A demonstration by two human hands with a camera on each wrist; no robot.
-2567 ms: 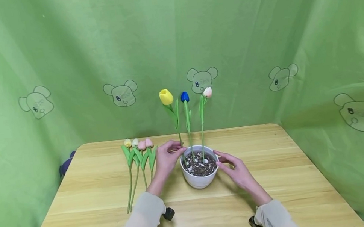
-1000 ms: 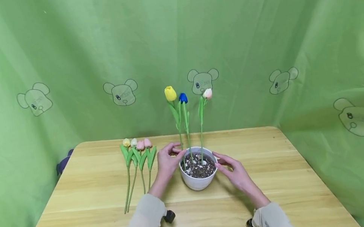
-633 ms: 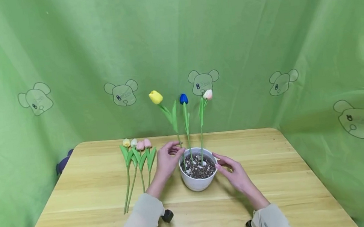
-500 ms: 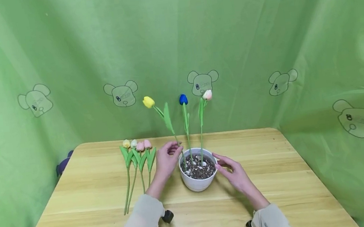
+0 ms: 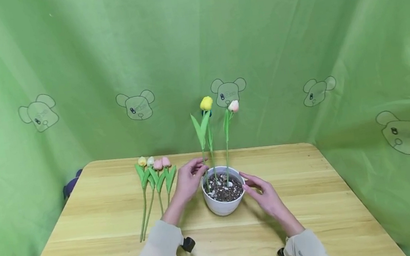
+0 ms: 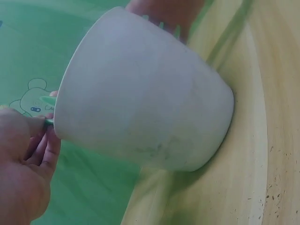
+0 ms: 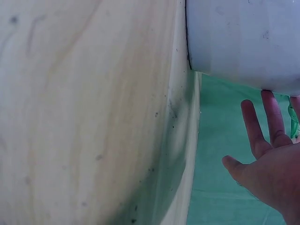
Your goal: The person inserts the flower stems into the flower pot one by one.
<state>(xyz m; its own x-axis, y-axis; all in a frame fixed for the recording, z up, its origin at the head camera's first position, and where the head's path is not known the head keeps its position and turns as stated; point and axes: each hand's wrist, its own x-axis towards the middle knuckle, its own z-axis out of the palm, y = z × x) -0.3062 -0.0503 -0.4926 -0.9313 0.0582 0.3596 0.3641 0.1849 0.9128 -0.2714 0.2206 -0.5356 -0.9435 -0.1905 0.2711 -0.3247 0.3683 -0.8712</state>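
4 loose tulips (image 5: 158,165) lie on counter (image 5: 105,225), L hand (image 5: 187,179) pinches stem of yellow tulip (image 5: 201,135) in white pot (image 5: 222,207) w/ blue tulip (image 5: 210,138) & pale pink tulip (image 5: 226,127), R hand (image 5: 266,193), fingers spread, touches pot's R side.

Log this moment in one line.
left hand: pinches yellow tulip; right hand: touches pot; also in pot: blue tulip, pink tulip; on table: four tulips

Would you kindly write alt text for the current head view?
A person's left hand pinches the stem of a yellow tulip in a white pot of soil, while the right hand touches the pot's side. A pale pink tulip and partly hidden blue tulip also stand there; four tulips lie to the left on the table.
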